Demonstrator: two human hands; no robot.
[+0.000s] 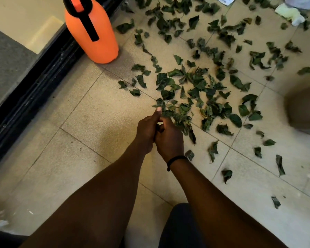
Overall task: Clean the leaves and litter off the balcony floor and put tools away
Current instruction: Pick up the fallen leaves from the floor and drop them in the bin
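dozens of leaves (pixel 200 86) cover the floor (pixel 97 113) from twelve to three o'clock, so cleaning looks barely begun. left hand (pixel 147 133) and right hand (pixel 169 138) press together at centre, pinching something i cannot tell. orange sprayer (pixel 91 33) stands at eleven.

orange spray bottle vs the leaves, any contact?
Apart. The head view shows bare tile all around the base of the orange spray bottle; the nearest leaves lie off to its right with floor visible between.
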